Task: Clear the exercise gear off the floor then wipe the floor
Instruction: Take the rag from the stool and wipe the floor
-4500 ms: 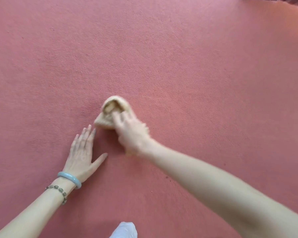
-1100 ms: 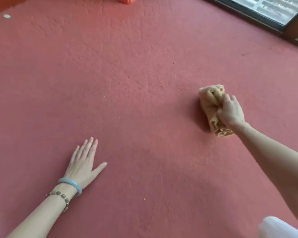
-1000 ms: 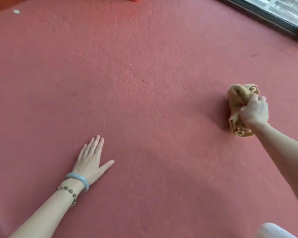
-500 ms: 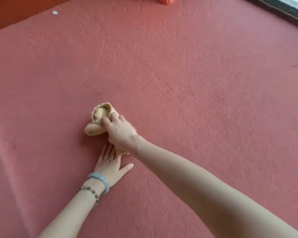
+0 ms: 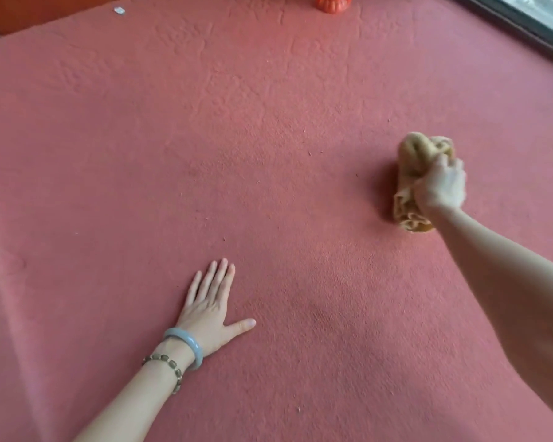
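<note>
cloth (image 5: 411,173) swept right, right hand (image 5: 441,186) gripping

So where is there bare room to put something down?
The wide stretch of red carpet between the flat left hand and the right hand gripping the bunched tan cloth is bare. The far edge holds an orange object.

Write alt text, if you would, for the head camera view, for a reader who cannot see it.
A person's right hand grips a bunched tan cloth on a red carpeted floor. The left hand, with a pale blue bangle and a bead bracelet, rests flat on the floor. An orange object stands at the far edge.
</note>
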Tool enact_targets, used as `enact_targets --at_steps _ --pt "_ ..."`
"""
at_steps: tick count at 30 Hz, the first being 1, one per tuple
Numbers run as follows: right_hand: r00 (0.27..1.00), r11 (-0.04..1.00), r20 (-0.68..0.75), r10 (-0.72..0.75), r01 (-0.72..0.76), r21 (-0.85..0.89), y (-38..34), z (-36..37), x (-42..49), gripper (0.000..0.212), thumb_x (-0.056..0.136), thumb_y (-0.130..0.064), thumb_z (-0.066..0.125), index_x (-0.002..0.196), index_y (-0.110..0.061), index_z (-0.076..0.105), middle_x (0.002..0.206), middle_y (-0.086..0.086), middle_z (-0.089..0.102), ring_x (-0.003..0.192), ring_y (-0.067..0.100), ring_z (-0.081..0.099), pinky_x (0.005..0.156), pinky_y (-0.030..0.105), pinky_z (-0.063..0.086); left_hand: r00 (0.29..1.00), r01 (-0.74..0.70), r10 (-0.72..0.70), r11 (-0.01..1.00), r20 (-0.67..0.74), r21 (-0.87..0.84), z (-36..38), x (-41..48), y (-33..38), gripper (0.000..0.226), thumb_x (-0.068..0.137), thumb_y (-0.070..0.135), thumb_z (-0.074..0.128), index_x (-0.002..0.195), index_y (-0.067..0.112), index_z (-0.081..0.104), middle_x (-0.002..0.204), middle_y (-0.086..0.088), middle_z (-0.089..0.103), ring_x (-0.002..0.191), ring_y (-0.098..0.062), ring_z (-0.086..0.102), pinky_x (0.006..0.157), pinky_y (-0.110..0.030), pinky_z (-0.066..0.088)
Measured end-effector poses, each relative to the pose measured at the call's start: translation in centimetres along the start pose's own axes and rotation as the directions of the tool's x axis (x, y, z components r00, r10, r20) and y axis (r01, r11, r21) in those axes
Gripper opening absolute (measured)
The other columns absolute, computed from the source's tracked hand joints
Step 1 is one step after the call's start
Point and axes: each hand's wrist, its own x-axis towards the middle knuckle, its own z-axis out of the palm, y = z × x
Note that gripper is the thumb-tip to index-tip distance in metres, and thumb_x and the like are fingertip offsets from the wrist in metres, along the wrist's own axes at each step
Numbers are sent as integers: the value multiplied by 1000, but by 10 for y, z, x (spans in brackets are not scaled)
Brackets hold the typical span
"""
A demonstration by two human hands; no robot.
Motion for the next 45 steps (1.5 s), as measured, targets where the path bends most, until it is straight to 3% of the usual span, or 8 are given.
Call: enact_targets --at_steps 5,9,18,22,26,32,37,45 --pt "999 997 18 46 -47 65 -36 18 0 55 89 -19 43 142 -18 27 136 19 37 120 40 41 98 53 40 994 66 -66 998 85 10 -6 -1 3 98 78 82 12 149 16 1 155 -8 11 142 -14 -8 112 -37 -4" --pt "927 947 195 -320 309 82 -147 60 -48 55 86 -11 45 139 -21 33 150 15 24 116 38 44 91 45 45 994 67 -67 998 90 -5 -6 -1 3 98 79 81 15 150 14 5 155 -9 14 143 -17 -4 112 -38 -1" --pt "63 305 515 -855 865 400 -276 79 -263 50 87 -10 52 135 -18 41 132 13 40 113 34 45 93 43 45 1000 14 -14 1000 -8 -25 -9 2 5 112 61 82 -24 148 17 6 154 -3 13 144 -26 18 109 -35 -8" --pt "352 505 404 -844 775 380 -247 76 -186 43 88 -21 53 130 -13 46 121 16 47 111 35 49 88 39 43 999 33 -33 999 -18 -14 -8 3 3 102 76 83 14 148 11 8 156 -8 15 142 -19 2 112 -34 -9" --pt "749 794 265 -607 585 165 -169 51 -72 38 93 -30 46 128 -16 48 115 21 49 103 38 54 79 41 44 1000 25 -25 998 13 -57 -7 1 2 108 61 85 2 136 17 -33 141 8 -41 131 -11 -40 108 -32 -26" --pt "991 985 47 -128 133 -111 -38 9 0 34 90 -27 46 119 -10 49 117 27 47 109 48 49 87 52 44 1000 10 -10 998 2 -63 -4 0 2 109 54 85 -10 135 16 -34 141 7 -41 133 -15 -37 107 -33 -27" --pt "921 932 145 -361 362 23 -83 40 -47 41 86 -20 41 127 -23 49 123 22 49 104 39 50 89 47 44 1000 26 -25 998 11 -56 -3 1 3 107 55 84 -5 134 17 -34 142 7 -40 132 -13 -39 106 -32 -28" --pt "296 460 406 -865 791 404 -101 22 -249 48 84 -7 56 131 -14 49 107 15 55 92 34 57 84 41 49 993 97 -109 966 -36 -240 -2 -1 3 106 69 83 28 150 16 12 155 4 3 142 -11 -3 117 -34 -5"
